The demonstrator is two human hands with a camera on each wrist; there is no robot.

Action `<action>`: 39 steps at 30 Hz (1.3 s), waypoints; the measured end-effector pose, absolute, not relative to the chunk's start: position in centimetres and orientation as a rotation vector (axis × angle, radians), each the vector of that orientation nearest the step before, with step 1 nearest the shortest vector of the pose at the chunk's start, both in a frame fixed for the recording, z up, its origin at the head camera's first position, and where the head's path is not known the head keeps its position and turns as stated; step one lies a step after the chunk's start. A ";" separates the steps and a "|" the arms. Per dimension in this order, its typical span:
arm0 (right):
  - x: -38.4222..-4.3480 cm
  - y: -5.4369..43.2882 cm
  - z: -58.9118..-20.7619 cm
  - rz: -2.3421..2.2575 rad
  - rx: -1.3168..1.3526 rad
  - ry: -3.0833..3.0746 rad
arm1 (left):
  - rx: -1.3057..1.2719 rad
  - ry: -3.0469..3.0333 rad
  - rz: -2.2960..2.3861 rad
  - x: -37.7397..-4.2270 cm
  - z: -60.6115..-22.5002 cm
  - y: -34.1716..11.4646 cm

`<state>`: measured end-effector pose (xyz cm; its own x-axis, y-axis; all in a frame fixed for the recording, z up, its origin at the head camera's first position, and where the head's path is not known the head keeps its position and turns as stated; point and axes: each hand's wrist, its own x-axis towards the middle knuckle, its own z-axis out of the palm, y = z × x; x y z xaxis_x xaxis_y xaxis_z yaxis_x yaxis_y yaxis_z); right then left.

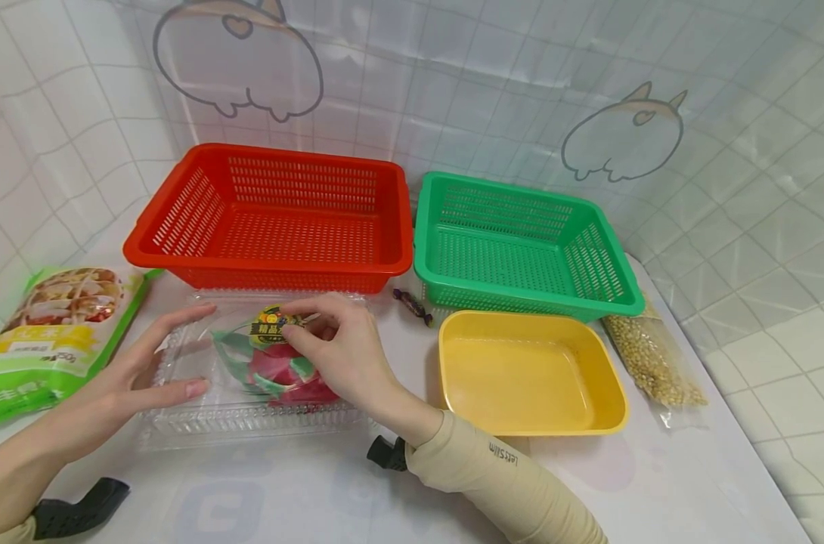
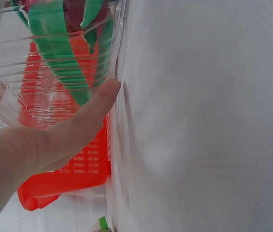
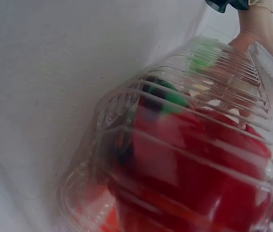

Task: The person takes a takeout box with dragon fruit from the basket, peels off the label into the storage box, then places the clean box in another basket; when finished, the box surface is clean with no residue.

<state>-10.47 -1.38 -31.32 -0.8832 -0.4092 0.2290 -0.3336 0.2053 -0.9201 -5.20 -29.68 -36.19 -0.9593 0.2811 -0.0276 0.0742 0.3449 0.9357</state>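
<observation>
A clear plastic clamshell box lies in front of the red basket, with a dragon fruit inside; its red skin and green scales show through the plastic. On the lid is a round yellow and black sticker. My right hand is over the lid, thumb and forefinger pinching the sticker's right side, the other fingers curled under. At the box's left end my left hand rests with fingers and thumb straight and spread. In the left wrist view its thumb lies along the box's ribbed side. The right wrist view shows the dragon fruit close up.
Behind the box stands a red basket, with a green basket to its right. A yellow tray sits right of the box. A wrapped candy, a green food bag and a bag of beans lie around.
</observation>
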 end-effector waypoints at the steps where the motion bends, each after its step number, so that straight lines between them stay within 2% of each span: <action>1: -10.5 -1.4 -31.3 -1.798 -0.730 2.383 | 0.323 2.419 1.668 -5.2 -36.2 -29.7; 18: -10.2 1.6 -28.6 -1.932 -0.385 1.975 | 0.295 2.432 1.651 -5.2 -36.1 -29.8; 39: -10.0 9.0 -29.0 -1.861 -0.242 1.939 | 0.314 2.389 1.665 -5.3 -36.3 -30.0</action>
